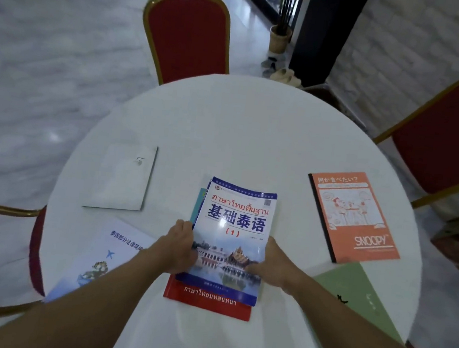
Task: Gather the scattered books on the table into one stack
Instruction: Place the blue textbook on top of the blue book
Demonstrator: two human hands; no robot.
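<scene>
left hand [179,246] fingers clasp the blue book [232,239] at its left edge | right hand [271,266] fingers clasp its right edge | blue book lies on a red book [209,302], table [255,137] centre | orange notebook [354,215] right, green book [351,294] near right, white book [121,179] left, pale booklet [103,257] near left, all apart

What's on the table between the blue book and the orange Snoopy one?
Nothing: bare white table separates the blue book from the orange Snoopy notebook, in the head view.
</scene>
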